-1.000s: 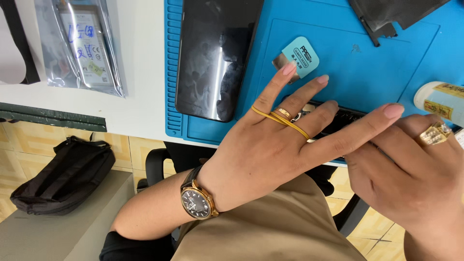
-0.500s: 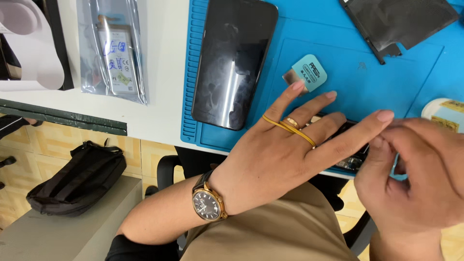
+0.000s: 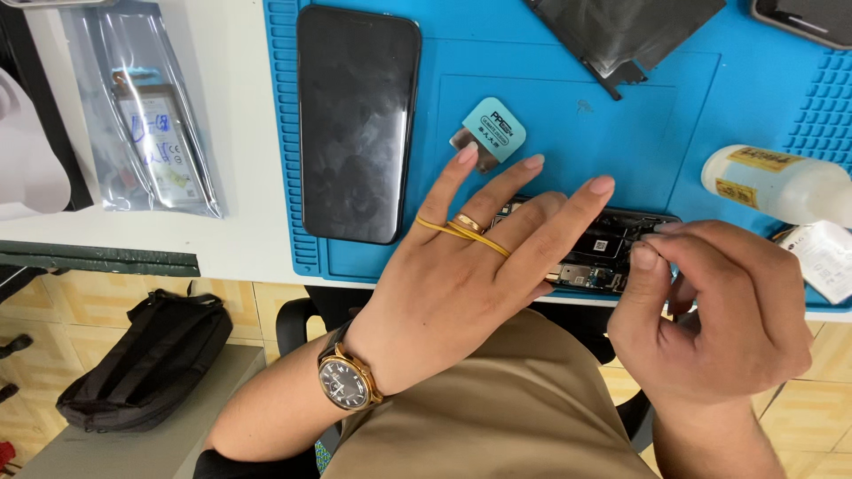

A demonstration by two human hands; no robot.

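The opened phone [image 3: 596,248] lies crosswise under both hands: left hand [image 3: 461,284] flat, fingers spread, pinning it; right hand [image 3: 710,310] pinches at its right end.

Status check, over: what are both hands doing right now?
Left hand flat on opened phone, fingers spread. Right hand pinching at its right end; what it pinches, unclear. Teal pry tool just beyond left fingertips.
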